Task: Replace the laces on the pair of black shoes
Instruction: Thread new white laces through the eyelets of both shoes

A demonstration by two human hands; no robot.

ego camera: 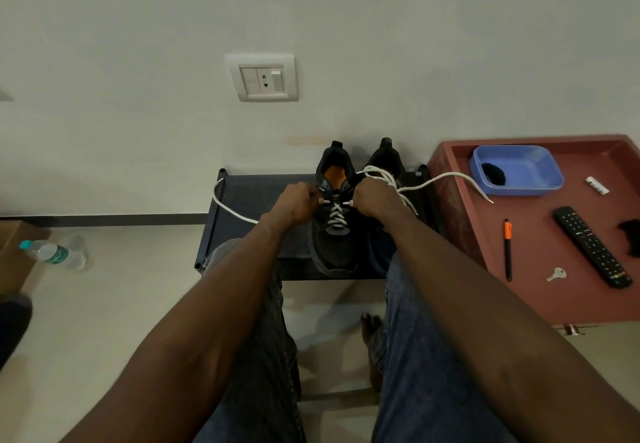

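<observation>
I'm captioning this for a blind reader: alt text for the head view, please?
Both hands, left hand and right hand, grip a white lace threaded partway up a black shoe on a low dark rack, its twin beside it.

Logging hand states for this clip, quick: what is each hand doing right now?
Left hand: fingers curled, pinching the white lace at the black shoe.
Right hand: fingers curled, gripping the same lace's other side.
</observation>
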